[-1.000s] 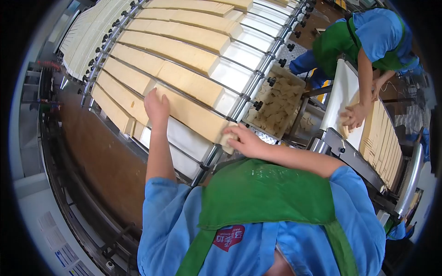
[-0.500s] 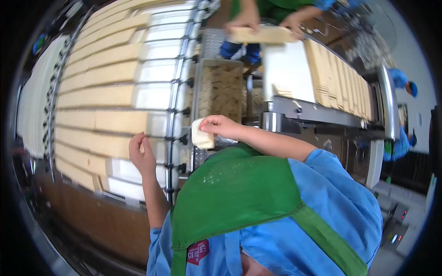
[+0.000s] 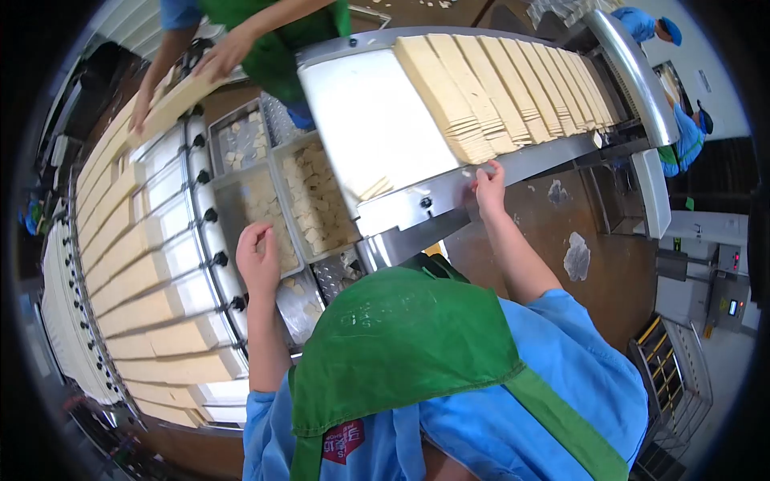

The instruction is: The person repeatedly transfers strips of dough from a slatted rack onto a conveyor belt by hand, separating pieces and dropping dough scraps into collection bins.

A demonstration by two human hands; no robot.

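Observation:
My left hand (image 3: 259, 255), its fingers curled together, hangs over the edge of the bins beside the slatted rack. Whether something small is between its fingers cannot be made out. My right hand (image 3: 489, 189) is at the near metal edge of the conveyor (image 3: 513, 168), just beside the nearest stack of pale sheets (image 3: 469, 147). Its fingers are bent, and what they touch is blurred. A few thin pale pieces (image 3: 375, 189) lie at the near corner of the white belt (image 3: 377, 112).
A co-worker's hands (image 3: 220, 60) hold a pale block (image 3: 172, 103) over the far end of the rack (image 3: 212, 216). Bins of cut pieces (image 3: 309, 196) stand between rack and conveyor. A wire cart (image 3: 678, 369) stands at the right.
The view has turned right. My right hand has moved from the rack side to the conveyor, and the pale piece it held no longer shows. The co-worker's block has moved from conveyor to rack.

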